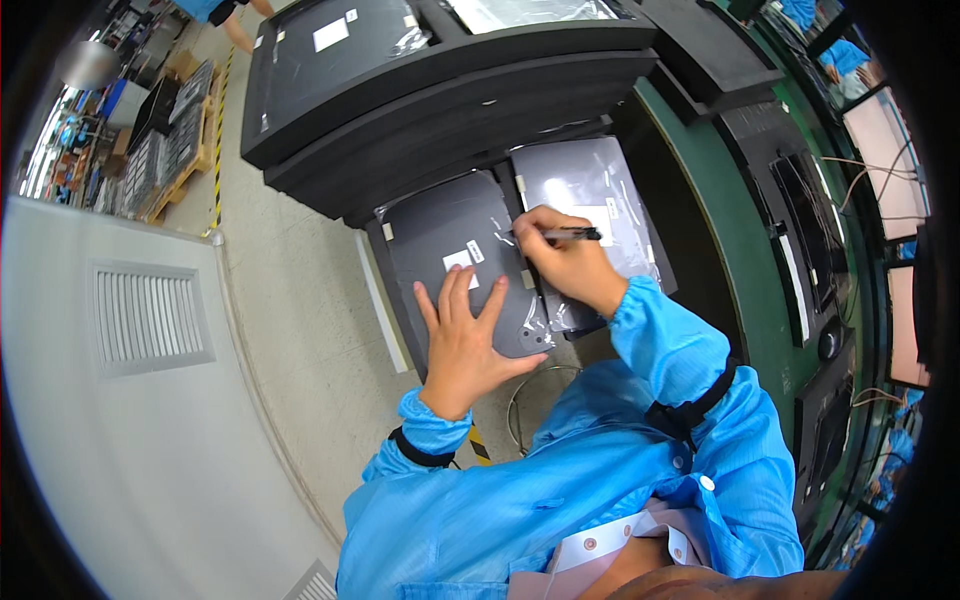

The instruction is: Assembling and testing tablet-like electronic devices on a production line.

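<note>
Two dark flat panels in clear plastic film lie side by side in a black foam tray. My left hand (466, 335) rests on the left panel (430, 222) with its fingers spread, the fingertips by a white label (459, 264). My right hand (570, 262) grips a black pen (572, 234), whose tip end points left to the left panel's right edge. Beneath that hand is the right panel (573, 172), with a white label (603, 220) partly hidden by the hand. Blue sleeves with black wrist straps cover both my arms.
Behind the panels rise stacked black foam trays (450, 100) with more film-wrapped panels. To the right runs a green workbench (700, 190) with a dark monitor (800, 225). A grey vented cabinet (110, 420) stands at left. A round metal stool ring (514, 410) shows below.
</note>
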Demonstrator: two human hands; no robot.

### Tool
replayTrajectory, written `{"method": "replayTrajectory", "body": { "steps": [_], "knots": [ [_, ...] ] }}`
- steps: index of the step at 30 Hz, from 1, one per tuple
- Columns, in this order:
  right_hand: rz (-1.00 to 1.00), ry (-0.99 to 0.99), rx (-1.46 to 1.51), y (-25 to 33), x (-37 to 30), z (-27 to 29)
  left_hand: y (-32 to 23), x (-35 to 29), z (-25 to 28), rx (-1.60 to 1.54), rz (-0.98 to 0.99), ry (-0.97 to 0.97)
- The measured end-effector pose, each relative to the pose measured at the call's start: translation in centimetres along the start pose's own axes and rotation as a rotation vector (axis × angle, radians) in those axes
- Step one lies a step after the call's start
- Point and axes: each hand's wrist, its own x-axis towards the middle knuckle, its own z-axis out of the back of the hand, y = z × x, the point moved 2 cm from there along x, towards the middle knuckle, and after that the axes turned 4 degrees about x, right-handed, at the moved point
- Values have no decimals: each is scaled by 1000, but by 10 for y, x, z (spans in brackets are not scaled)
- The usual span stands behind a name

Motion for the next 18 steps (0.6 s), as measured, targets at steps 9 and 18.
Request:
{"method": "replayTrajectory", "body": {
  "steps": [9, 18],
  "knots": [
    [95, 38, -157, -2, 5, -44, 4, -7, -3, 16, 15, -10],
    [347, -261, -225, 43, -31, 29, -6, 5, 5, -38, -107, 20]
  ]
}}
